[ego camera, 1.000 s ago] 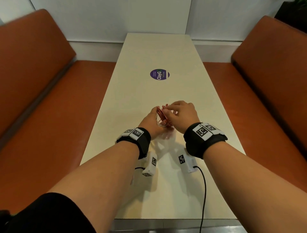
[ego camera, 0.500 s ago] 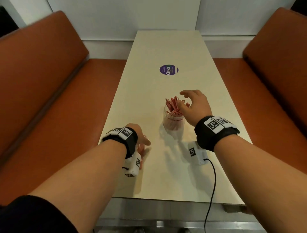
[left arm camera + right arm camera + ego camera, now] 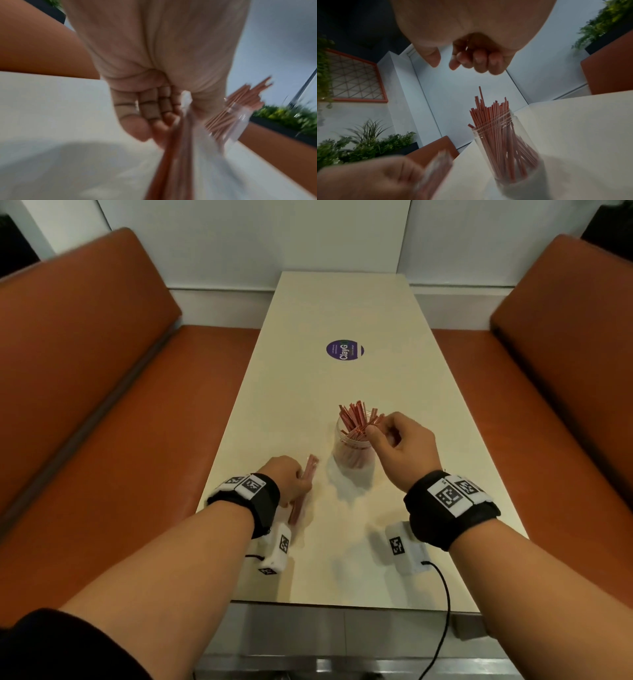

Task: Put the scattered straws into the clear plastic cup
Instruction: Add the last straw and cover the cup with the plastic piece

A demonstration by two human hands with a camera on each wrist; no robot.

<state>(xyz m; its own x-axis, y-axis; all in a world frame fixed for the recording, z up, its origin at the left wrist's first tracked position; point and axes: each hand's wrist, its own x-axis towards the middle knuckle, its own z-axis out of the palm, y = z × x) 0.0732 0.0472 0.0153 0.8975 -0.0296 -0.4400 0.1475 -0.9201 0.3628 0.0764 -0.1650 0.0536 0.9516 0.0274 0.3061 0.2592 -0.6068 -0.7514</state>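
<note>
The clear plastic cup (image 3: 352,448), full of red straws (image 3: 356,419), stands on the tabletop (image 3: 308,337) between both hands, just beside the right hand (image 3: 400,446). The left hand (image 3: 287,479) grips a blurred bundle of straws (image 3: 305,491) low over the tabletop. The right hand's fingers (image 3: 479,59) curl loosely above the cup; whether they touch a straw is unclear.

cup mouth: crowded with upright straws (image 3: 354,422), little gap between them
above cup: right hand (image 3: 399,445) hovers just right of clear cup (image 3: 349,455), fingers curled, blocks that side
left of cup: left hand (image 3: 286,482) with straw bundle (image 3: 305,491) low on table (image 3: 342,302)
far side: bare table top, only flat sticker (image 3: 345,350)
sides: benches (image 3: 102,405) flank table
</note>
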